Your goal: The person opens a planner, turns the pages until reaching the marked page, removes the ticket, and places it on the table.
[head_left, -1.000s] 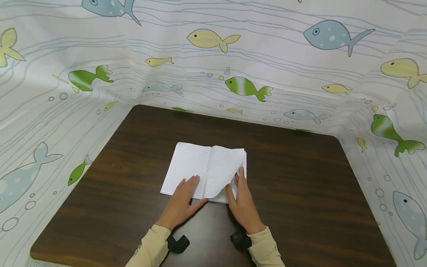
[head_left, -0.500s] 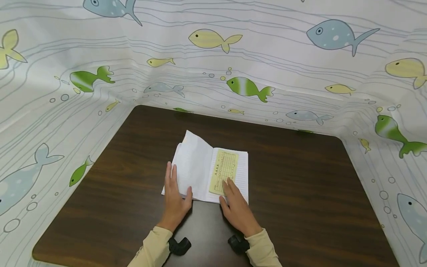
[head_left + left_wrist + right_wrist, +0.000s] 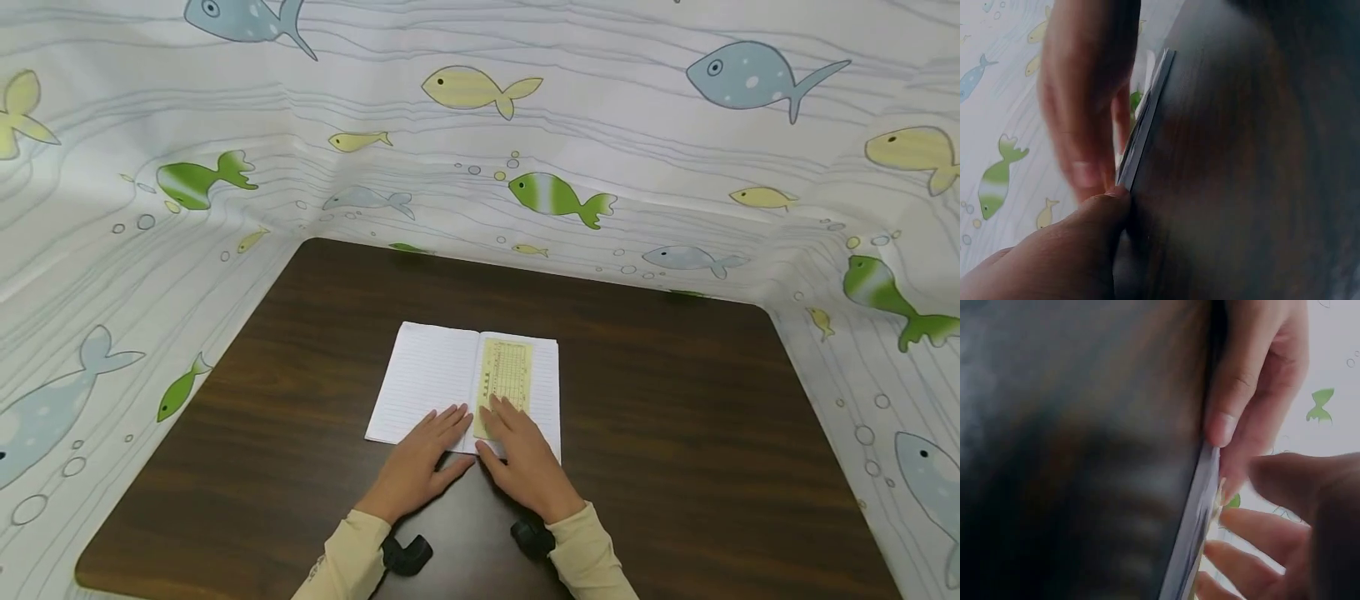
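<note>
An open lined notebook (image 3: 431, 367) lies on the dark wooden table. On its right page is a yellow card (image 3: 510, 367) printed with a grid. My left hand (image 3: 418, 460) rests with extended fingers on the lower left page by the fold, its thumb at the notebook's near edge. Straight fingers of my right hand (image 3: 527, 465) lie on the card's lower part and hide it. In the left wrist view the notebook's edge (image 3: 1150, 119) is seen side-on, touched by the left thumb. The right wrist view shows the right fingers over the card side of the notebook (image 3: 1194, 519).
Brown table surface (image 3: 675, 433) spreads around the notebook. White sheeting (image 3: 637, 150) printed with fish rises along the back and both sides. A black band (image 3: 407, 555) sits at the left wrist, another (image 3: 532, 540) at the right.
A page was turned leftward, uncovering the yellow card. The left hand swung out left with the page, then came back to the fold; the page now lies flat. The right hand settled on the card.
</note>
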Tool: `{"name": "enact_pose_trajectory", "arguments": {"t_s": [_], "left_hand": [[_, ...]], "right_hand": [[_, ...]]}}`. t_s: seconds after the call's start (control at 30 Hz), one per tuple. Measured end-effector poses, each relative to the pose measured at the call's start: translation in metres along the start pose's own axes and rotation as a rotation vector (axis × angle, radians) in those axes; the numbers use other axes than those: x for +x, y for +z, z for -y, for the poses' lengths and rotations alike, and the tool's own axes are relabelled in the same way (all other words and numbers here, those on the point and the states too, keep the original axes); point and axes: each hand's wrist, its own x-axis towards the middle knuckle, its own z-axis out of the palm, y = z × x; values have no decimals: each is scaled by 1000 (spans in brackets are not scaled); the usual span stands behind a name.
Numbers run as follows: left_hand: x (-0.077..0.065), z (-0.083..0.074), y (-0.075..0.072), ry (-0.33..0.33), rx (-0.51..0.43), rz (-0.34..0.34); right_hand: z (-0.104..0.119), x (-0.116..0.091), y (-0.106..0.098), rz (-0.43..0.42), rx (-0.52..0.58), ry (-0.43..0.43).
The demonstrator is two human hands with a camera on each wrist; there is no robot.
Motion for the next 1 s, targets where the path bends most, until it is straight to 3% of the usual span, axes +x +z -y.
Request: {"name": "enact_pose_trajectory", "arguments": {"t_s": [0.13, 0.3, 0.43, 0.63, 0.73, 0.83, 1.0], "left_hand": [[1, 0, 1, 11, 3, -10], [0, 0, 1, 2, 3, -13], [-1, 1, 2, 11, 1, -21], [-1, 3, 2, 40, 17, -50], [0, 3, 1, 43, 15, -56], [0, 2, 1, 45, 13, -56], [-1, 1, 2, 33, 10, -48]], "right_hand": [[-3, -2, 1, 77, -63, -7], [-17, -18, -8, 21, -97, 57], [-36, -35, -25, 4, -45, 154], [-70, -56, -57, 21, 4, 381], [-80, -60, -67, 43, 15, 435], [-77, -59, -72, 24, -31, 404], [-49, -42, -64, -120, -128, 235]]}}
